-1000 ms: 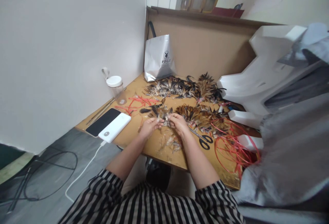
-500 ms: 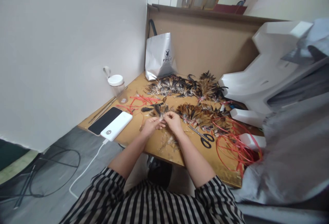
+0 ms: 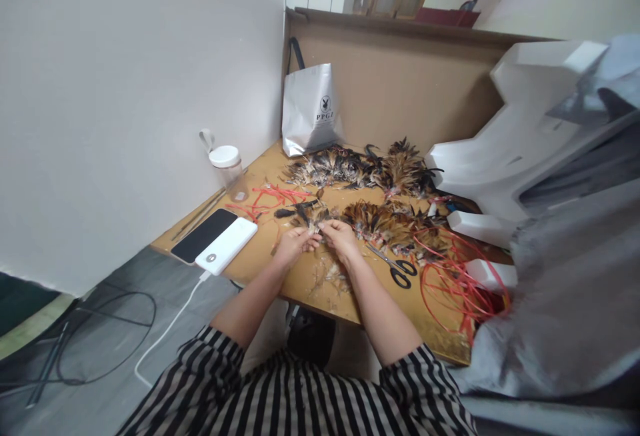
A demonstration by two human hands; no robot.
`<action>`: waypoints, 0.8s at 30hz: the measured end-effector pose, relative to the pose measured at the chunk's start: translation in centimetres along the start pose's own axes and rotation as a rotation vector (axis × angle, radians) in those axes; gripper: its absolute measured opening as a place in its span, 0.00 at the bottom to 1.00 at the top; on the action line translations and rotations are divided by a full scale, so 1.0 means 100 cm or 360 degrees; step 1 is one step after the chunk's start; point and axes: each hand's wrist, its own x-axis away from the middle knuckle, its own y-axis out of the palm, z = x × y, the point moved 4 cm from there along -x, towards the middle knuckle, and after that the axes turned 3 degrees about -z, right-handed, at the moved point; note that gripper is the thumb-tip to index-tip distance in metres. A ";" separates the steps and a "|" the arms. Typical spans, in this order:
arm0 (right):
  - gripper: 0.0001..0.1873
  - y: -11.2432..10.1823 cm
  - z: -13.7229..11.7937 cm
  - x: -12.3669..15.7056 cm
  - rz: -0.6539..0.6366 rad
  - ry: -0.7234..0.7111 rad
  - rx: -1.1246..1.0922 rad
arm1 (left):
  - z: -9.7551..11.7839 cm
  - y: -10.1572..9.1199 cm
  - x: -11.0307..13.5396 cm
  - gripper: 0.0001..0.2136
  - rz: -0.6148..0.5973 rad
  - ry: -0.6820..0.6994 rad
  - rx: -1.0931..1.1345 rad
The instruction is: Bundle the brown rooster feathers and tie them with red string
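My left hand [image 3: 294,244] and my right hand [image 3: 342,239] meet over the wooden table [image 3: 280,275], both pinched on a small bunch of brown and black feathers [image 3: 313,217]. Their fingertips nearly touch at the bunch's base. Loose feather scraps [image 3: 331,275] lie on the table under my wrists. A larger row of tied feathers [image 3: 385,223] stretches to the right of my right hand. Another heap of feathers [image 3: 360,168] lies farther back.
Black scissors [image 3: 397,268] lie right of my right forearm. Red cords [image 3: 453,283] coil at the right, more red cords [image 3: 265,199] at the left. A phone [image 3: 203,236] and white power bank [image 3: 227,245] sit at the left edge, a lidded jar [image 3: 227,171] and grey bag [image 3: 310,111] behind.
My hands have drawn slightly closer together on the feather bunch and shifted a little away from me. The view has tilted a little.
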 end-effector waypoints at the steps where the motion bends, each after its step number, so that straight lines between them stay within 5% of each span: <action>1: 0.17 0.000 0.001 0.000 0.0001 -0.0008 -0.0006 | 0.000 0.000 0.000 0.15 -0.0014 0.0002 -0.0007; 24: 0.10 0.006 -0.001 0.002 0.0067 -0.0342 0.0384 | 0.000 0.004 0.001 0.15 -0.0099 -0.0030 -0.0109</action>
